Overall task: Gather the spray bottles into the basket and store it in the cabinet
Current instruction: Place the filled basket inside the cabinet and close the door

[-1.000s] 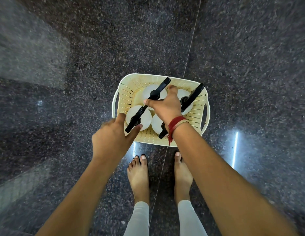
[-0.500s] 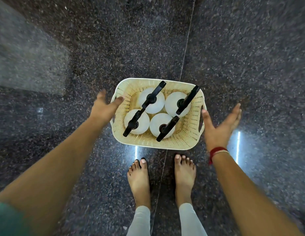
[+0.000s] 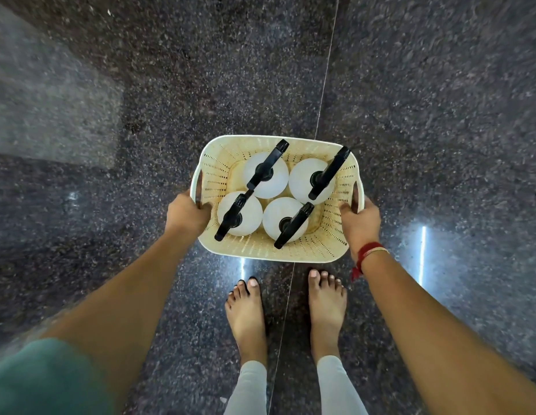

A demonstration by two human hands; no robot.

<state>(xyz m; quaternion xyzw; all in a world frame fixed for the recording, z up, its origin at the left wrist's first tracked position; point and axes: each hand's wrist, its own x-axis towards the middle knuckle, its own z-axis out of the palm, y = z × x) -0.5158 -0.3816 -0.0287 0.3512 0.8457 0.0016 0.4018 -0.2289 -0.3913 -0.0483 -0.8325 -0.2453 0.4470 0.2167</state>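
Note:
A cream perforated plastic basket (image 3: 290, 250) sits low over the dark floor just ahead of my feet. Inside it stand several white spray bottles (image 3: 302, 178) with black trigger heads, upright and close together. My left hand (image 3: 186, 212) grips the basket's left handle, fingers curled over the rim. My right hand (image 3: 361, 220), with a red thread at the wrist, grips the right handle the same way. Whether the basket rests on the floor or is lifted I cannot tell.
The floor (image 3: 440, 115) is polished dark speckled granite with a thin joint line running through the middle. My bare feet (image 3: 248, 313) stand right behind the basket. No cabinet is in view.
Both hands have moved from spread beside the basket onto its two side handles and closed on them. The basket looks slightly nearer.

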